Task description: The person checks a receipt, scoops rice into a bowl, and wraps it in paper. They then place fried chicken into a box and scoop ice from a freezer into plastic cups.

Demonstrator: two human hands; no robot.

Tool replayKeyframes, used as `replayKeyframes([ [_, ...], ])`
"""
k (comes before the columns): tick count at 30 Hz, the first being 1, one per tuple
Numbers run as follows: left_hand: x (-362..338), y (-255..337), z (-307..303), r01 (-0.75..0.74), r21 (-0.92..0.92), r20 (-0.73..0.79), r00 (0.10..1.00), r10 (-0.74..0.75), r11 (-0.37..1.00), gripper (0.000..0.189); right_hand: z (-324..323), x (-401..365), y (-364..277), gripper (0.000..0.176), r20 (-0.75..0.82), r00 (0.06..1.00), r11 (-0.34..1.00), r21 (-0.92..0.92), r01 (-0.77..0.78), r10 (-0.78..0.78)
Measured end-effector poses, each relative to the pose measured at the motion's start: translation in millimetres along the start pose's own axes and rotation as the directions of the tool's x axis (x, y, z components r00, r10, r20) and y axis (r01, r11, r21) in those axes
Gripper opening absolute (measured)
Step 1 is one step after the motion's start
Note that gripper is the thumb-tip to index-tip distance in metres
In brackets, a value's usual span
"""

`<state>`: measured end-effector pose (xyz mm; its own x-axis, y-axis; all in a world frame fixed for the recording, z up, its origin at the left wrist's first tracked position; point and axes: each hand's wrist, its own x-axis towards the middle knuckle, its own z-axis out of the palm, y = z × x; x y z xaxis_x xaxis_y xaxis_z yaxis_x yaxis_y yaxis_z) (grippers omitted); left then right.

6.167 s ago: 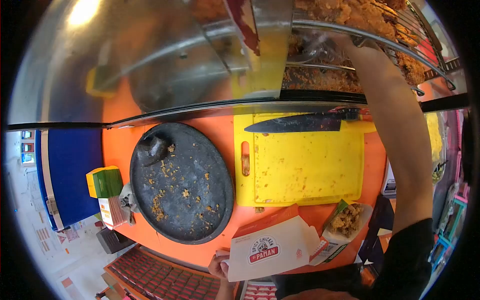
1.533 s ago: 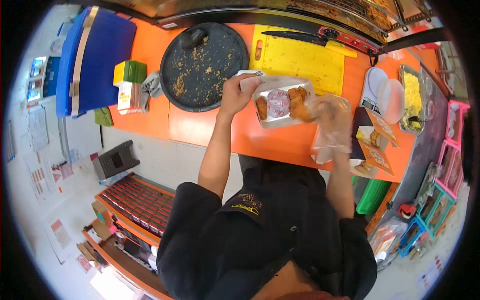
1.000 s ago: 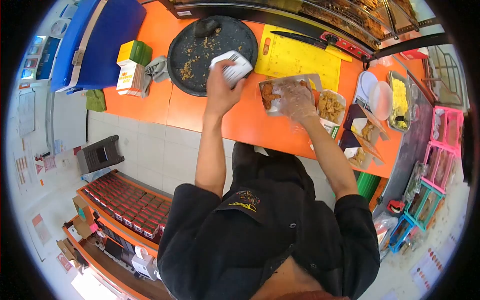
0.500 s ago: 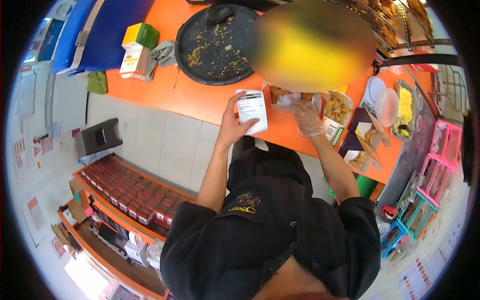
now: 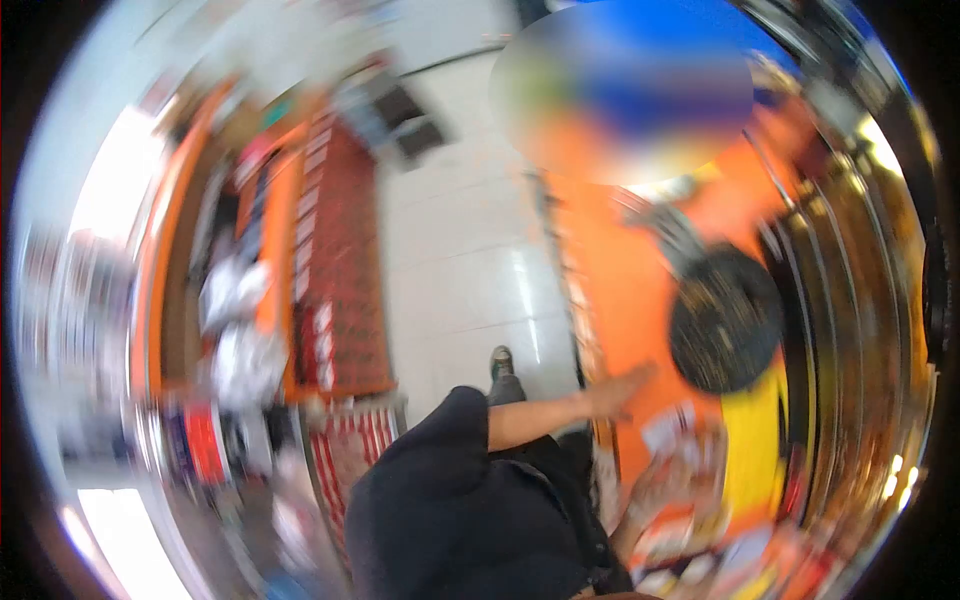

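Motion blur smears the whole head view. My left hand (image 5: pixel 618 393) reaches out over the orange counter (image 5: pixel 625 290), fingers stretched out and no paper visible in it. Just beyond lies the round black tray (image 5: pixel 727 320). A white patch (image 5: pixel 668 430), perhaps the printed slip, shows on the counter between my two hands. My right hand (image 5: pixel 662 487) is lower down, beside a blurred food box (image 5: pixel 710 450); its fingers are too smeared to read.
A yellow surface (image 5: pixel 752 450) borders the tray. Metal racks (image 5: pixel 850 330) run along the right. To the left, past the tiled floor (image 5: pixel 450 240), stands a shelf of red boxes (image 5: pixel 340 270). Grey cloth (image 5: pixel 680 240) lies above the tray.
The view has swung round sharply toward the left. My left hand held a white printed slip before; now it is stretched over the counter without it. My right hand stays near the food box.
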<state>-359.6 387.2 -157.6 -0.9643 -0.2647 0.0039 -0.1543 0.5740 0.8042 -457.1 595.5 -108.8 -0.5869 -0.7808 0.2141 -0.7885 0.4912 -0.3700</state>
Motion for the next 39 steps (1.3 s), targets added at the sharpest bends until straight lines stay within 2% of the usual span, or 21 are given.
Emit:
replayKeyframes([
  [2,-63.9,-37.9,-56.9,0.153,-0.144,-0.017,0.987,-0.157,0.978,0.085,37.4,27.5,-54.7,0.036,0.101,0.981,0.969,0.203,0.142,-0.165],
  [4,-123.1,-75.5,-109.5,0.332,-0.364,-0.052,0.925,-0.375,0.87,0.047,75.2,57.2,-116.0,0.039,0.224,0.906,0.898,0.347,0.272,-0.361],
  [7,-207.7,-149.3,-174.5,0.381,-0.721,-0.23,0.657,-0.718,0.579,0.022,138.1,116.4,-225.1,0.046,0.36,0.748,0.78,0.535,0.324,-0.557],
  [8,-231.6,-165.3,-193.6,0.357,-0.697,-0.346,0.592,-0.728,0.622,0.021,153.3,133.0,-266.1,0.048,0.43,0.695,0.76,0.596,0.26,-0.576],
  [10,-268.8,-201.2,-237.5,0.357,-0.641,-0.529,0.437,-0.728,0.68,0.021,152.0,163.0,-350.9,0.055,0.732,0.581,0.725,0.609,-0.322,-0.357],
  [11,-285.8,-215.4,-256.2,0.362,-0.609,-0.556,0.44,-0.705,0.706,0.021,156.1,179.9,-390.0,0.058,0.856,0.447,0.645,0.499,-0.579,-0.261],
  [13,-329.2,-242.1,-292.9,0.384,-0.539,-0.616,0.428,-0.662,0.75,0.022,189.8,211.1,-433.5,0.056,0.912,0.333,0.586,0.41,-0.699,-0.241],
  [14,-350.1,-260.6,-304.0,0.414,-0.59,-0.597,0.354,-0.72,0.693,0.022,201.8,227.0,-459.8,0.055,0.936,0.273,0.553,0.352,-0.755,-0.222],
  [15,-370.7,-282.8,-310.8,0.44,-0.634,-0.566,0.297,-0.769,0.636,0.023,215.0,240.8,-486.4,0.054,0.949,0.283,0.663,0.301,-0.686,-0.139],
  [17,-412.9,-329.8,-334.6,0.489,-0.69,-0.498,0.213,-0.84,0.533,0.025,300.2,300.6,-480.1,0.061,0.933,0.231,0.759,0.36,-0.542,-0.277],
  [18,-428.2,-351.1,-350.4,0.514,-0.712,-0.455,0.181,-0.872,0.478,0.028,308.6,316.4,-514.7,0.064,0.896,0.211,0.679,0.436,-0.591,-0.391],
  [21,-437.7,-389.0,-444.5,0.425,-0.564,-0.666,0.272,-0.694,0.708,0.037,348.0,365.3,-614.3,0.075,0.753,0.132,0.417,0.49,-0.765,-0.645],
  [22,-427.6,-390.5,-486.8,0.329,-0.665,-0.617,0.264,-0.741,0.671,0.036,363.4,388.6,-662.4,0.08,0.844,0.004,0.533,0.343,-0.774,-0.536],
  [23,-421.9,-396.6,-542.4,0.245,-0.733,-0.569,0.291,-0.769,0.634,0.035,389.5,407.9,-692.0,0.077,0.683,-0.121,0.413,0.283,-0.865,-0.72],
  [24,-415.4,-404.5,-589.2,0.185,-0.802,-0.484,0.356,-0.8,0.568,0.034,400.6,424.1,-731.5,0.075,0.654,-0.163,0.37,0.191,-0.909,-0.738],
  [26,-408.4,-429.9,-666.6,0.055,-0.811,-0.501,0.448,-0.74,0.582,0.032,413.7,451.1,-802.9,0.067,0.532,-0.173,0.243,0.064,-0.968,-0.829],
  [28,-405.2,-475.1,-726.4,-0.004,-0.702,-0.607,0.528,-0.595,0.712,0.03,416.4,486.8,-850.0,0.061,0.425,-0.09,0.128,0.062,-0.99,-0.901],
  [33,-309.2,-575.6,-852.4,0.173,-0.782,-0.257,0.786,-0.563,0.599,0.013,455.6,560.5,-847.7,0.063,0.491,0.234,-0.166,0.179,-0.97,-0.839],
  [36,-227.8,-625.9,-886.6,0.295,-0.584,-0.088,0.903,-0.42,0.756,0.009,466.8,573.2,-816.7,0.06,0.539,0.498,-0.325,0.387,-0.863,-0.679],
  [37,-192.2,-627.2,-902.9,0.287,-0.53,-0.023,0.936,-0.352,0.798,0.01,475.9,569.9,-803.6,0.063,0.459,0.608,-0.451,0.412,-0.792,-0.648],
  [39,-129.5,-635.0,-911.8,0.16,-0.428,0.074,0.987,-0.143,0.89,0.01,443.9,547.6,-801.1,0.065,0.476,0.798,-0.568,0.565,-0.599,-0.369],
])
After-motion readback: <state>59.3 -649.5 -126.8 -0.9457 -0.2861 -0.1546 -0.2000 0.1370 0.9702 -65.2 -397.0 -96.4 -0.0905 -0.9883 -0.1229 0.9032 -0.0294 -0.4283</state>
